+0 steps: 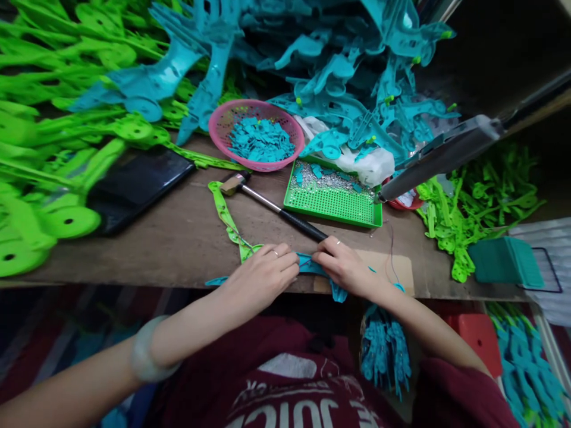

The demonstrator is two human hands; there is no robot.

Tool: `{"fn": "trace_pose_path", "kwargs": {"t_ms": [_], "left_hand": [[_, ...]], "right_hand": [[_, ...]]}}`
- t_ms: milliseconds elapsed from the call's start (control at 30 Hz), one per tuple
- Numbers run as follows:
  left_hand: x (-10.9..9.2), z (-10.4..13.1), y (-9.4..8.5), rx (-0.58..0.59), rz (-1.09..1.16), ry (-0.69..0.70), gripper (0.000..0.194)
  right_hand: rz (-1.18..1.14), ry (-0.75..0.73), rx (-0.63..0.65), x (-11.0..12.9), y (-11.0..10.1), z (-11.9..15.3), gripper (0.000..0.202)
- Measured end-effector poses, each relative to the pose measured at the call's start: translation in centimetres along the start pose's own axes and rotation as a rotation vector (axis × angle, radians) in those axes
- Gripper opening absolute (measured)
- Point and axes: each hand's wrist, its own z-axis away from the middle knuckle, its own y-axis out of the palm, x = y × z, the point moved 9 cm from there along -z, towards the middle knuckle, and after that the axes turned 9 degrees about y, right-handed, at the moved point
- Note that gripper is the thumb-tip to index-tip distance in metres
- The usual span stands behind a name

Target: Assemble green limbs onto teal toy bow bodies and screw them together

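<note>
Blue plastic pc is at the worktop's front edge, betw. your hands: L hand fingers closed on it, R hand pinching its other side. Green plastic pc by your L hand; hammer behind, handle end by R. Farther back: green tray w/ metal bits, pink basket w/ blue bits.

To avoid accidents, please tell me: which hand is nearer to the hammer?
Right. The right hand is just at the handle end of the hammer; contact is unclear. The left hand is farther left, apart from it, on its near side.
</note>
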Motion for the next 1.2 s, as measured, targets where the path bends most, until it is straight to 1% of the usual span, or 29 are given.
{"fn": "trace_pose_path", "kwargs": {"t_ms": [100, 233, 333, 433, 533, 633, 733, 867, 933, 1000, 1100, 1200], "left_hand": [[0.2, -0.1, 0.2, 0.032, 0.038, -0.041, 0.012], [0.7, -0.1, 0.9, 0.088, 0.116, -0.092, 0.008], [0.8, 0.0, 1.2, 0.107, 0.15, -0.081, 0.012], [0.8, 0.1, 1.2, 0.096, 0.186, -0.059, 0.016], [0.8, 0.2, 1.2, 0.06, 0.251, -0.068, 0.014], [1.0, 0.2, 1.1, 0.007, 0.319, -0.103, 0.011], [0.9, 0.4, 1.2, -0.014, 0.309, -0.094, 0.011], [0.1, 0.6, 1.2, -0.031, 0.262, -0.033, 0.02], [-0.3, 0.6, 1.1, -0.045, 0.256, -0.013, 0.025], [-0.2, 0.6, 1.1, -0.049, 0.246, -0.034, 0.023], [0.5, 0.6, 1.0, -0.043, 0.213, -0.104, 0.017], [0.8, 0.4, 1.1, -0.017, 0.208, -0.108, 0.019]], "right_hand": [[-0.018, 0.026, 0.017, 0.0, 0.2, 0.0, 0.024], [-0.045, 0.065, 0.032, 0.6, 0.2, -0.2, 0.02], [-0.09, 0.181, 0.052, 0.6, 0.2, -0.2, 0.019], [-0.129, 0.275, 0.052, 0.6, 0.2, 0.0, 0.017], [-0.179, 0.312, 0.015, 0.7, 0.2, -0.1, 0.016], [-0.26, 0.306, -0.055, 0.7, 0.2, -0.6, 0.017], [-0.302, 0.32, -0.115, 0.5, 0.2, -0.8, 0.015], [-0.342, 0.405, -0.188, -0.2, -0.3, -0.1, 0.013], [-0.383, 0.424, -0.202, -0.3, -0.6, 0.2, 0.013], [-0.423, 0.416, -0.202, -0.2, -0.8, 0.3, 0.012], [-0.442, 0.377, -0.231, -0.1, -1.2, 0.3, 0.012], [-0.416, 0.339, -0.278, -0.3, -1.6, 0.5, 0.011]]}}
